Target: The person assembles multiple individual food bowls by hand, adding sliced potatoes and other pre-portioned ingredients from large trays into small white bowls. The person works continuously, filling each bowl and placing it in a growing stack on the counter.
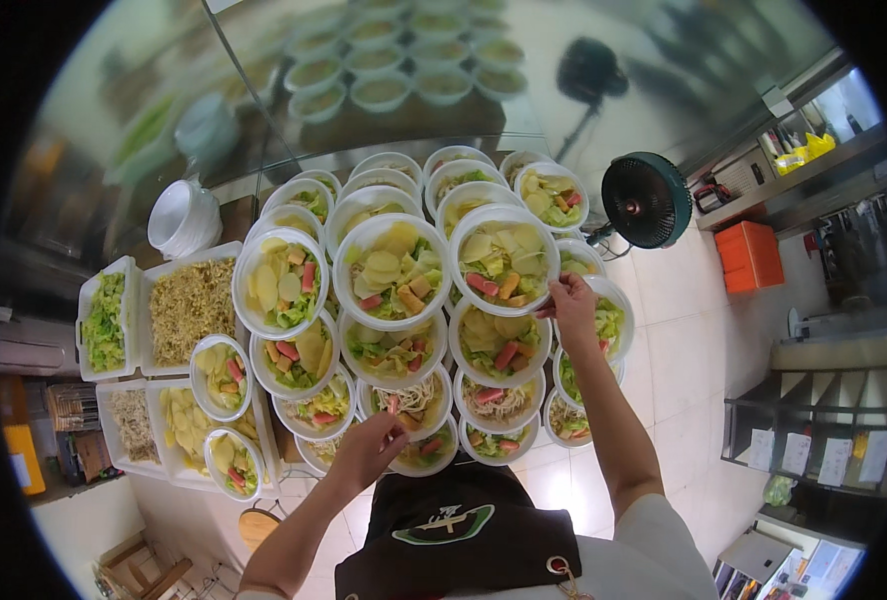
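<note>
"Tiles (pixel 664 370), pale and glossy, spread to the right of the held bowl (pixel 504 211). What else is in the room?"

"Beyond the held bowl, a shiny wall (pixel 254 90) gives back a blurred reflection. To its right and slightly beyond is a dark round fan (pixel 647 200); farther right is an orange bin (pixel 749 256). Well to its left are white tubs (pixel 169 372) with chopped leafy greens (pixel 107 320) and yellowish crumbly food (pixel 192 305), and beyond those a nested pile of white bowls (pixel 184 225)."

"And the surface underneath?"

"Mostly hidden: filled bowls (pixel 392 219) crowd around the held bowl on nearly every side, overlapping in layers."

"Where is the held bowl, next to the grip?"

"Just left of the right grip (pixel 576 310), touching it. Thumb and fingers are closed on its right-hand rim, on the side nearer the person."

"The left grip (pixel 369 455)?"

"To the left of the held bowl and nearer the person, at the edge of a noodle bowl (pixel 448 400). Its fingers are curled together; I can't tell whether they pinch anything."

"What is it all made of?"

"The held bowl is round, white and smooth, plastic by its look, with a broad rim. Inside are thin, flat yellow slices (pixel 509 245), smooth pink pieces (pixel 482 284) and chunky tan pieces (pixel 510 286). The noodle bowl has pale, tangled strands."
</note>
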Available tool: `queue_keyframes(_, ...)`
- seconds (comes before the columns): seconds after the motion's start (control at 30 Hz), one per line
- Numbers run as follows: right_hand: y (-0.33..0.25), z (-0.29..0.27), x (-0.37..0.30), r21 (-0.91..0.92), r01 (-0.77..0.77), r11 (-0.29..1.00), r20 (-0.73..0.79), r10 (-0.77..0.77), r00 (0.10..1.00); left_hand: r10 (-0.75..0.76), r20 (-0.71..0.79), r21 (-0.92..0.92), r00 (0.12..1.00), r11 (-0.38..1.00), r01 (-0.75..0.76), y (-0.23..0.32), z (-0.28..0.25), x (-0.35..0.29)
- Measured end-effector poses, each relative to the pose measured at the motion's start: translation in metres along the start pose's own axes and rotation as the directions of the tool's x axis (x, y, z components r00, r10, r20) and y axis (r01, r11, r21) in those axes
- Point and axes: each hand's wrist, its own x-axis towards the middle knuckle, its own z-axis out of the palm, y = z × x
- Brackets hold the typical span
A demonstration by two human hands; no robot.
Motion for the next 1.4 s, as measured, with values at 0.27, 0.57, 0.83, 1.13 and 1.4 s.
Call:
queue_keyframes(0.27,-0.005,-0.013,-0.002,-0.086,0.003,0.996,-0.036,-0.006,0.999,-0.053,-0.040,-0.104,0.998,0.993,0.049,-0.014,0.009,-0.014)
queue_keyframes(0.57,0.036,-0.198,0.005,-0.608,-0.098,0.787,-0.149,0.009,0.989,-0.073,-0.005,-0.089,0.997,0.993,0.072,0.009,0.014,0.015)
queue_keyframes(0.83,0.029,-0.220,-0.030,-0.183,-0.036,0.982,-0.220,-0.005,0.976,-0.086,0.007,-0.002,0.996,0.996,0.086,0.003,0.006,-0.004)
queue_keyframes(1.13,-0.076,-0.219,-0.141,-0.202,-0.031,0.979,-0.249,-0.021,0.968,-0.261,-0.815,-0.125,0.517,0.951,0.282,-0.185,-0.170,-0.184)
queue_keyframes(1.4,-0.105,-0.015,-0.193,-0.278,-0.007,0.961,0.247,0.079,0.966,-0.363,-0.816,0.012,0.450,0.768,0.641,-0.424,-0.174,-0.307)
